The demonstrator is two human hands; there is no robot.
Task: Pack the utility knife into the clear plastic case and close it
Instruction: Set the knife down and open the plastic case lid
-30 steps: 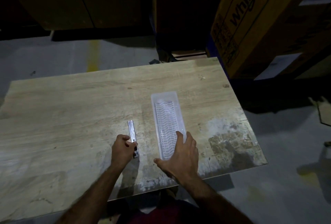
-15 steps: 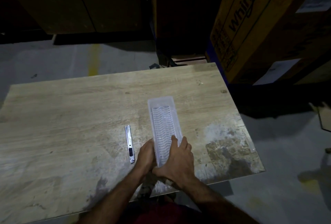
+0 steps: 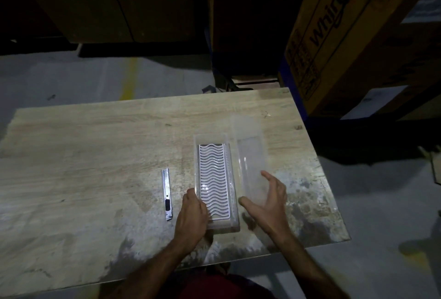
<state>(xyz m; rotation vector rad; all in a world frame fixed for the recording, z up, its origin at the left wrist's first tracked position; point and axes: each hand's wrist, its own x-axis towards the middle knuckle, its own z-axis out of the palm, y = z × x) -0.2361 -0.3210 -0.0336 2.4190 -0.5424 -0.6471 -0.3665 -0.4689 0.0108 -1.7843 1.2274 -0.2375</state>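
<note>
Here, left hand (image 3: pixel 192 212) curled against the near left wall of the clear plastic case (image 3: pixel 216 226), gripping it. Right hand (image 3: pixel 269 200) spread wide, thumb and fingers on the near end of the clear lid (image 3: pixel 250 153), held off just right of the case. Case open, white wavy insert (image 3: pixel 213 179) showing. Utility knife (image 3: pixel 167 193) flat on the desk (image 3: pixel 83 155), just left of the left hand, untouched. Bare wood left of it; desk's near edge close under both wrists.
</note>
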